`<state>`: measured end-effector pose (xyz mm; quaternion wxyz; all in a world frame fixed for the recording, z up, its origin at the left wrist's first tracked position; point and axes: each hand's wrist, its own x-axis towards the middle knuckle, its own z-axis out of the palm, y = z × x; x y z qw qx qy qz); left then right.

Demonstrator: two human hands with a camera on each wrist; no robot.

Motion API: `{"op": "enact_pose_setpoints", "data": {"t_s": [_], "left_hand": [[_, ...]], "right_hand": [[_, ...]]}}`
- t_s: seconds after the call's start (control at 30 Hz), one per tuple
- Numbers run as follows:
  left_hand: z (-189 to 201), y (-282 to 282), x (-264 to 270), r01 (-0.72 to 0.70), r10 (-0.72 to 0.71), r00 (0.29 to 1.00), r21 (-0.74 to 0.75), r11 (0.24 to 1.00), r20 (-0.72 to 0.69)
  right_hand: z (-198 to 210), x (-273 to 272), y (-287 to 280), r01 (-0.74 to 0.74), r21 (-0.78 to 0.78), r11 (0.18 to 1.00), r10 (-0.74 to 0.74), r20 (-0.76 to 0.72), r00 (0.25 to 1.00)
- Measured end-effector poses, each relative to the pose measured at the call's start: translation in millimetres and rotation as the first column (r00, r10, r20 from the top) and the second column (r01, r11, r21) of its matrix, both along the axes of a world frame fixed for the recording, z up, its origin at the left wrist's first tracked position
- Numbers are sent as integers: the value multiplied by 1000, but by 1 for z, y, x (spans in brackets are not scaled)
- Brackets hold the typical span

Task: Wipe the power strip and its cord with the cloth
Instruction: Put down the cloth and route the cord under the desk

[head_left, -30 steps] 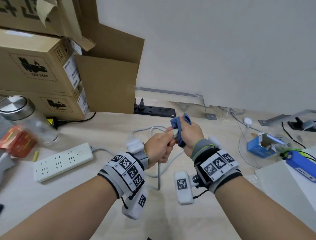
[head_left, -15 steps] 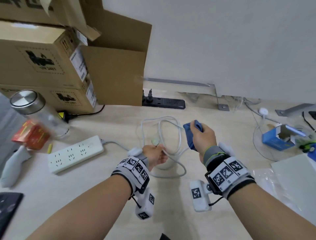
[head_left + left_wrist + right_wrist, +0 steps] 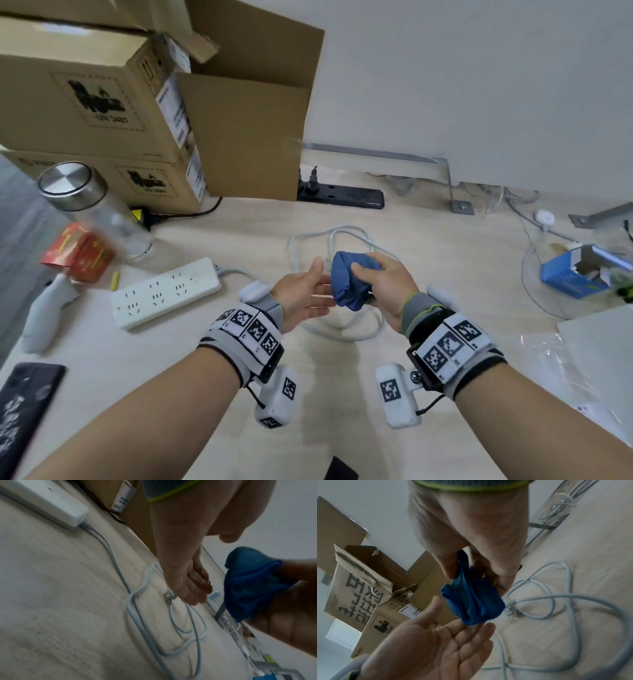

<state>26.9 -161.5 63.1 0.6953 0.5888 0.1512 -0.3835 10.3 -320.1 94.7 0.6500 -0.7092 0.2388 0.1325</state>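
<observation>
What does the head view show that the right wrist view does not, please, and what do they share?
Only the head view shows the white power strip, the black strip by the wall, the bottle and the red box. Only the right wrist view shows the plug lying on the table at the cord's end. Both show the right hand gripping the bunched cloth, the left hand open beside it, the looped cord and the cartons.

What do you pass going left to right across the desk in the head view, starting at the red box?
red box → white power strip → left hand → blue cloth → right hand → blue carton
</observation>
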Motion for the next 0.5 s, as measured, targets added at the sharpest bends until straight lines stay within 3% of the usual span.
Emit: {"op": "enact_pose_setpoints", "data": {"t_s": [0.1, 0.17, 0.3, 0.37, 0.5], "left_hand": [[8, 12, -3, 18, -16, 998, -31, 999, 63], [9, 16, -9, -22, 25, 990, -19, 1000, 141], [7, 37, -17, -97, 67, 970, 120, 988, 236], [6, 50, -18, -154, 114, 965, 157, 975, 238], [6, 70, -23, -194, 178, 967, 76, 978, 179]], "right_hand": [[-1, -1, 14, -87, 24, 996, 87, 13, 996], [-3, -3, 22, -146, -51, 988, 148, 38, 988], [-8, -3, 42, -186, -190, 964, 206, 90, 974], [-11, -2, 48, -174, -198, 965, 195, 94, 976], [-18, -1, 60, -169, -171, 971, 179, 45, 983]]}}
